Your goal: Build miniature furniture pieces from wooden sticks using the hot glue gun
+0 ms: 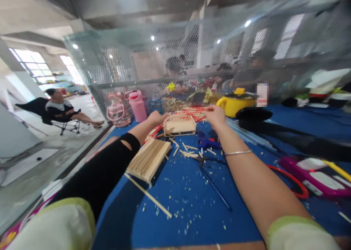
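The two hands are well apart near the middle of the frame, on either side of a small wooden stick model (179, 129) that stands on the blue desk (197, 220). The left hand (157, 118) reaches to the model's upper left corner, and the right hand (216, 115) is over the right end of a spread of red-tipped sticks (189, 113) behind it. Whether the fingers of either are closed on anything cannot be told.

Left of centre, a slatted wooden piece (149, 158) lies close beside the left forearm, with one long loose stick (149, 196) slanting below it. Short stick offcuts (189, 153) litter the centre. Just right of them a blue-handled tool (208, 143) and a pair of pliers (215, 187) crowd the space next to the right forearm.

At upper centre left, a pink bottle (139, 109) and a pink-trimmed container (118, 112) stand before a mesh screen (120, 63), which cuts across the back. Right of centre, a yellow pot (236, 105) sits just beyond the right hand, with a black object (253, 114) in front of it. At lower right lie a red ring (304, 192) and a magenta case (315, 178). At far left, a person (59, 109) reclines in a folding chair.
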### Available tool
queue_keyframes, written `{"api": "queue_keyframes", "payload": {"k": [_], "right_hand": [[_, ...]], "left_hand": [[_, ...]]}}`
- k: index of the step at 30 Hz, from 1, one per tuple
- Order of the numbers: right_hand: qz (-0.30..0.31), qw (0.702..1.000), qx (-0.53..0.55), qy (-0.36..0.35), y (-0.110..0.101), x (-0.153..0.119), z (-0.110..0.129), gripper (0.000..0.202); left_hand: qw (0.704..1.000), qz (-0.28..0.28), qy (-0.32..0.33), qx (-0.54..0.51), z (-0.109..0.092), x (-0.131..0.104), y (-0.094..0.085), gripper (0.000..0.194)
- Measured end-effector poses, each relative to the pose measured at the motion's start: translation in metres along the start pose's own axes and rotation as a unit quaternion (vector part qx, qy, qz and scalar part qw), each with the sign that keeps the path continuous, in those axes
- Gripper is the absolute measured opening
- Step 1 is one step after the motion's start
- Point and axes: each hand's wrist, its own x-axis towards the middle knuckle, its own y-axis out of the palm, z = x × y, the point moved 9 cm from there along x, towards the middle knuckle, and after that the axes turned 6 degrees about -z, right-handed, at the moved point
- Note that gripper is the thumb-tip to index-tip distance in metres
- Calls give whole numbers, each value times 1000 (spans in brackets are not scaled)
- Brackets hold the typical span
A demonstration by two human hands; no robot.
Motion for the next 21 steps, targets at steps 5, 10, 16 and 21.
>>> {"api": "queue_keyframes", "payload": {"k": [5,10,16,21], "right_hand": [[14,999,24,-40,-6,-16,62,20],[119,960,113,-226,-28,-95,177,18],[475,810,-141,-314,-13,-268,155,15],[428,853,-147,-260,-15,-317,101,22]], "left_hand": [[1000,13,-6,-20,26,-56,-67,45],[992,-48,-113,-35,94,-156,-119,52],[994,2,-107,22,133,-207,-106,40],[996,4,-83,-27,131,-213,-93,43]]}}
